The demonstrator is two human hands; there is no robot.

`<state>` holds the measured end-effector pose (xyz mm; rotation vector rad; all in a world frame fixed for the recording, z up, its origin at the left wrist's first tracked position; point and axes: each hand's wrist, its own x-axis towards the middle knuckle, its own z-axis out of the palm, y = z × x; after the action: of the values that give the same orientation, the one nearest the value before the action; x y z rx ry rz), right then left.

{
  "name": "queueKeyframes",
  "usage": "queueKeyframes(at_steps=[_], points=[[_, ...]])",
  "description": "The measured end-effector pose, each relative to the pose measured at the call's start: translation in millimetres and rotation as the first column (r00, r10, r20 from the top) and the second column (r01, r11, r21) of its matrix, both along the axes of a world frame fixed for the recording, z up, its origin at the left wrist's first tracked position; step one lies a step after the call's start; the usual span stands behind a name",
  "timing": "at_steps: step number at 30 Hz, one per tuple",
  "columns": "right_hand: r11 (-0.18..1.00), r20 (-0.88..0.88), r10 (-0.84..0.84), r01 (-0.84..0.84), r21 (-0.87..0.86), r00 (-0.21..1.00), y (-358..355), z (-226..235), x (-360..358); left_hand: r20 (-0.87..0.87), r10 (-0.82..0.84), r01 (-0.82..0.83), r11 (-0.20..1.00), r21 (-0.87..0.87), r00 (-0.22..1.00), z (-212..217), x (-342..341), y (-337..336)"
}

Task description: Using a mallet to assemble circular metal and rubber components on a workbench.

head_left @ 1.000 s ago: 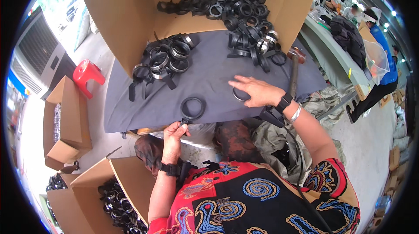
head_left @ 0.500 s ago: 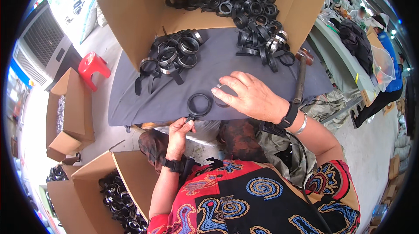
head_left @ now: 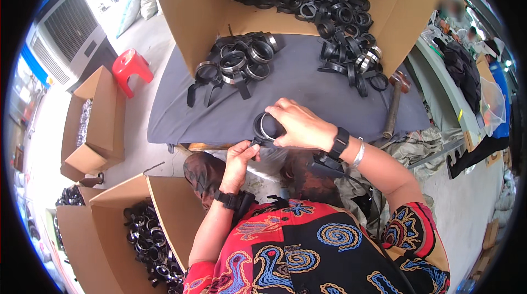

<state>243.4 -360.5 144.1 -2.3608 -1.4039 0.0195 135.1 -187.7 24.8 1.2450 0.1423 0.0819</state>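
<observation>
My left hand [head_left: 240, 163] pinches the tab of a black plastic ring [head_left: 256, 127] at the near edge of the grey cloth-covered table [head_left: 299, 69]. In my right hand [head_left: 303, 125] is a thin silvery metal ring [head_left: 263, 121], gripped between thumb and fingers. It lies against the black ring's opening; whether it is seated inside cannot be made out. Beyond my hands, to the left, lies a cluster of black rings with silver bands [head_left: 233, 62]. A large heap of black rings [head_left: 344, 15] spreads at the far right.
An open cardboard box [head_left: 184, 14] on its side backs the table. A hammer [head_left: 393, 110] lies at the right edge. Lower left stands a box [head_left: 118, 239] of banded rings; farther left are another box [head_left: 110, 124], a red stool [head_left: 132, 69] and an air cooler [head_left: 68, 30]. People work at right.
My right hand has brought the metal ring left and against the black ring. The whole view has shifted, so the table sits farther right in the picture.
</observation>
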Motion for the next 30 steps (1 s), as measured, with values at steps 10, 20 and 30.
queueKeyframes(at_steps=[10, 20, 30], points=[[0.973, -0.072, -0.059, 0.041, -0.229, 0.996, 30, 3, 2, -0.018, -0.020, 0.020, 1.000, -0.017, 1.000, 0, 1, 2], [0.987, 0.155, -0.059, 0.081, -0.140, 0.986, 41, 3, 5, 0.007, -0.017, 0.017, 1.000, -0.006, 1.000, 6, 1, -2], [0.993, 0.203, -0.117, 0.116, 0.017, 0.972, 64, -61, -1, -0.022, 0.041, -0.045, 0.985, -0.169, 0.999, 7, -2, -5]])
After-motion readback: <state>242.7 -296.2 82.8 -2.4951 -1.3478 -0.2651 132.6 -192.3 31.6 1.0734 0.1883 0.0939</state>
